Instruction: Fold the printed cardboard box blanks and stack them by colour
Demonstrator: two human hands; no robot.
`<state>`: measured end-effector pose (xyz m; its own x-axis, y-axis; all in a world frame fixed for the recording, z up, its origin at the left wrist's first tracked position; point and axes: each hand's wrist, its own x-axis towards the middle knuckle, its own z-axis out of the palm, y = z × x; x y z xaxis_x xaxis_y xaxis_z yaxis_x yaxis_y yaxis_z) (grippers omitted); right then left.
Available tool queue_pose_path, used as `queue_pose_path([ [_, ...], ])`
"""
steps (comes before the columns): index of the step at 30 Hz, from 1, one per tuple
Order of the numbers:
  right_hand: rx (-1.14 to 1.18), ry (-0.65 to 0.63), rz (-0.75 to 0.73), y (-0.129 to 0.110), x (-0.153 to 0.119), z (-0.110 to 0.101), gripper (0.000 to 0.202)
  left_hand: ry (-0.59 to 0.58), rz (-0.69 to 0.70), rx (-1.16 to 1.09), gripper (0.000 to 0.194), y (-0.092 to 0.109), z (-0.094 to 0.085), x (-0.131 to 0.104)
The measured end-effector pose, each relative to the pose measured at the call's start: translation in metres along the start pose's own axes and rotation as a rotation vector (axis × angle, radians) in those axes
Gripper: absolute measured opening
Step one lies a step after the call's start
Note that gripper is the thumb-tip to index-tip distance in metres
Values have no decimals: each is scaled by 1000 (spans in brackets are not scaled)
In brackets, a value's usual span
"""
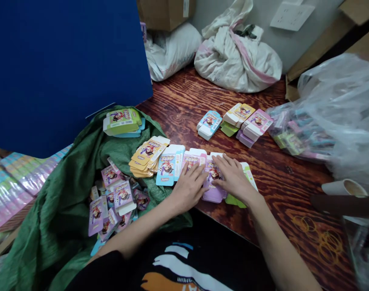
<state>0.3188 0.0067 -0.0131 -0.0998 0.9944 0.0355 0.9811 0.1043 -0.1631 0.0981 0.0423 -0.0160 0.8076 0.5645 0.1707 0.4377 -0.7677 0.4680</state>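
Observation:
Flattened printed cartons stand in stacks in a row along the near table edge. My left hand (188, 185) rests on the pink carton stack (194, 157), fingers spread and partly covering it. Just right of it, my right hand (233, 176) lies with fingers outstretched on the purple carton stack (213, 195). A green carton stack (248, 174) is partly hidden behind my right hand and wrist. To the left come a blue carton stack (165, 166) and a fanned yellow carton stack (148, 155). Neither hand grips anything.
Smaller carton bundles, blue (209, 123), yellow (240, 113) and pink (257, 123), sit farther back. A green sack (60, 202) with loose cartons (122, 196) lies left. Rubber bands (328, 244), a paper cup (343, 188) and a plastic bag (344, 109) are right. A blue panel (66, 72) blocks the upper left.

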Motion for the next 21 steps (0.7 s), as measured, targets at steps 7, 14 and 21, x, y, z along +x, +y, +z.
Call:
queue_pose_path([
  [7,-232,-18,-89,-18,15,-14,57,12,-15,-29,47,-19,23,-6],
  [14,-181,235,2,-6,4,-46,12,26,-46,-192,47,-15,5,-7],
  [21,280,354,-124,-44,-28,-100,19,-90,-62,-1153,78,12,-36,-4],
])
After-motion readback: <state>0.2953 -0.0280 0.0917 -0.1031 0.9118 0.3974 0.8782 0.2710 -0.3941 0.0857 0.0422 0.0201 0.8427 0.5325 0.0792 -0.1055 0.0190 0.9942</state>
